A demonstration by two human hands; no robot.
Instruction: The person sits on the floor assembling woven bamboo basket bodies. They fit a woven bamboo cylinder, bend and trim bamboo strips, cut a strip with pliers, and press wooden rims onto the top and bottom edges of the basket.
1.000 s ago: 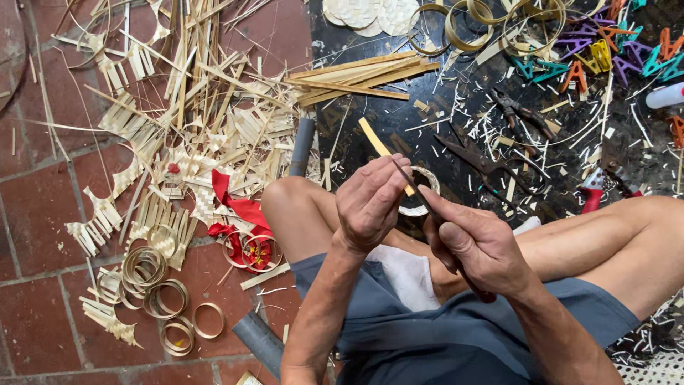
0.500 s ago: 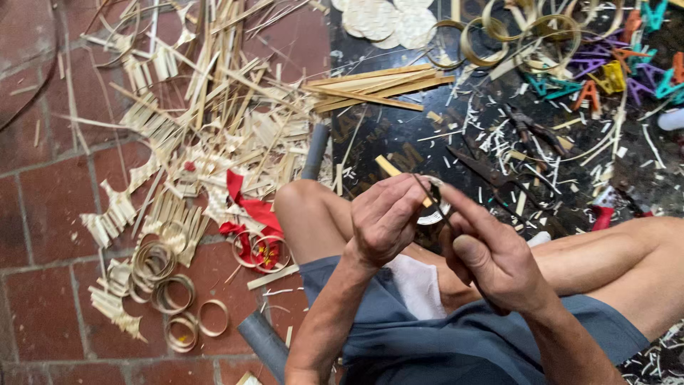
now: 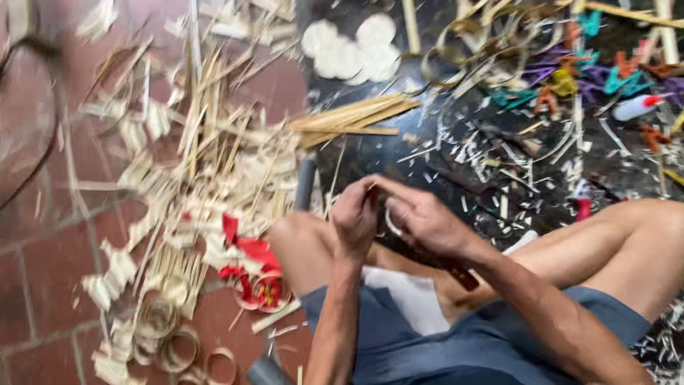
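**Both hands closed on a small bamboo ring above the knees**

We see the left hand [image 3: 356, 214] and the right hand [image 3: 420, 221] pressed close together, fingers curled shut around a pale bamboo ring [image 3: 390, 222] that shows only as a thin arc between them. A short strip end [image 3: 370, 187] pokes up just above the ring, at the left hand's fingertips. The picture is blurred, so we cannot tell which fingers pinch what. Below the ring, a dark tool handle [image 3: 456, 272] runs down from the right hand across the thigh. Left of the ring lie red ribbon scraps [image 3: 246, 249] and, farther down-left, finished rings [image 3: 178, 348] on the brick floor [image 3: 43, 285]. Above the ring rests a bundle of bamboo slats [image 3: 356, 117].
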